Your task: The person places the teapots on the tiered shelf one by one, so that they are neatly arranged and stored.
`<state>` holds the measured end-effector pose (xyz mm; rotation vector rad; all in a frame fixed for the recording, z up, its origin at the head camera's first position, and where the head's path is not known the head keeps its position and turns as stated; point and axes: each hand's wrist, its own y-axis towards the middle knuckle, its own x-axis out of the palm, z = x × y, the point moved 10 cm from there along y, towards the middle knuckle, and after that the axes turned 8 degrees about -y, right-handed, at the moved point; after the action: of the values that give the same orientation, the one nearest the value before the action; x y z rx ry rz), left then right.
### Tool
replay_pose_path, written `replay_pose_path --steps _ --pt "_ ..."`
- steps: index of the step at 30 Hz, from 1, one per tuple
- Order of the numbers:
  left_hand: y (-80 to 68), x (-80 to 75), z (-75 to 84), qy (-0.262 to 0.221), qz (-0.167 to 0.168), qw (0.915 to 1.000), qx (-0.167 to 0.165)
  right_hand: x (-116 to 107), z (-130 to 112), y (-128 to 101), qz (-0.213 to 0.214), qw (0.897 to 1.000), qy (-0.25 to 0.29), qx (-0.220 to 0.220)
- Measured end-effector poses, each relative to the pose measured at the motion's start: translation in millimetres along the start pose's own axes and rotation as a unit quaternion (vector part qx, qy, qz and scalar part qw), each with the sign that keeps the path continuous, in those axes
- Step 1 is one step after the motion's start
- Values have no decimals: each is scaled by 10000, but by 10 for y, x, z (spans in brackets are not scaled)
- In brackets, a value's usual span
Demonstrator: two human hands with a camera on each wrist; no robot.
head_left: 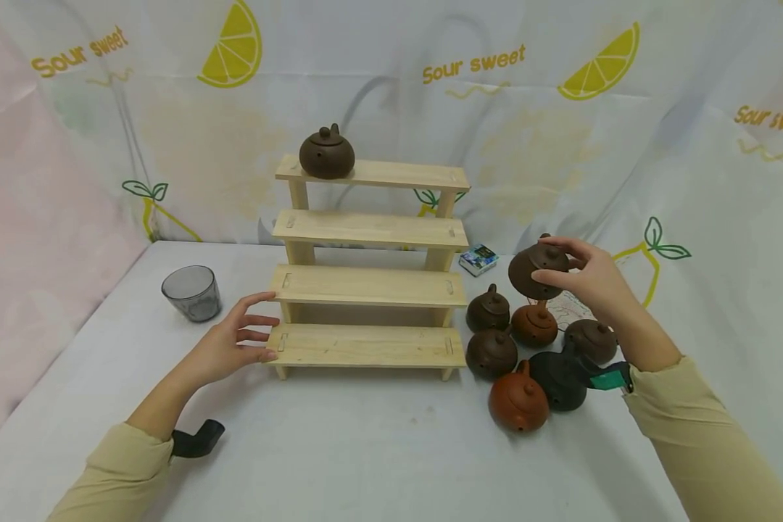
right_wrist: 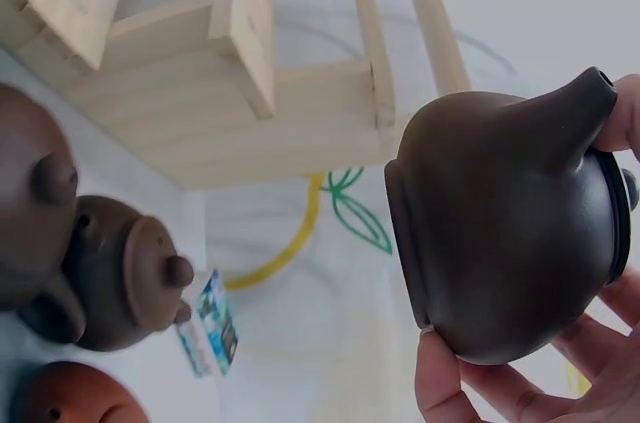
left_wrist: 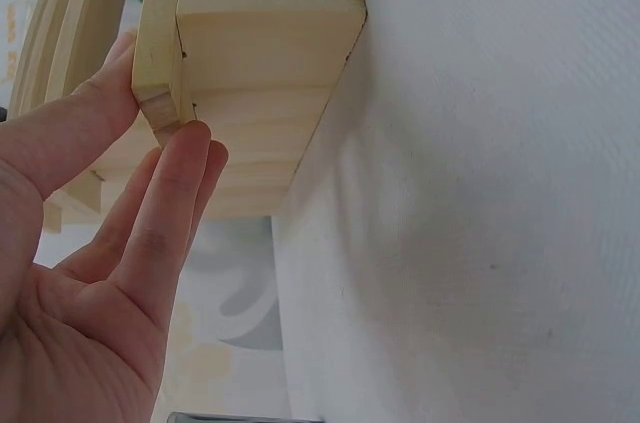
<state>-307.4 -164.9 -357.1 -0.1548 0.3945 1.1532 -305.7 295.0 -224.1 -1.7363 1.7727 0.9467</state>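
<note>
**Clay teapot held aloft beside the stepped shelf**

Head view: the right hand (head_left: 583, 279) grips a dark brown clay teapot (head_left: 536, 268) in the air, above the cluster of teapots (head_left: 518, 355) on the table (head_left: 365, 449), right of the wooden tiered shelf (head_left: 368, 286); fingers curl round body and lid. It looks rigid, smooth, breakable, moderately heavy; best cradled round the belly, lid pinned. The left hand (head_left: 231, 344), fingers straight, steadies the lowest step's end.

Dark brown lidded teapot (head_left: 536, 270), tilted, aloft beside the wooden stepped shelf (head_left: 367, 286).
</note>
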Motion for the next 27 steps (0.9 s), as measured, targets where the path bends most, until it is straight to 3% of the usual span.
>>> replay_pose_path --steps 16,27 --pt "8 2 -25 -52 -10 10000 -15 75 -360 378 -67 9982 555 -207" --pt "3 3 -33 -34 -10 10000 -50 159 -737 622 -158 9942 980 -421"
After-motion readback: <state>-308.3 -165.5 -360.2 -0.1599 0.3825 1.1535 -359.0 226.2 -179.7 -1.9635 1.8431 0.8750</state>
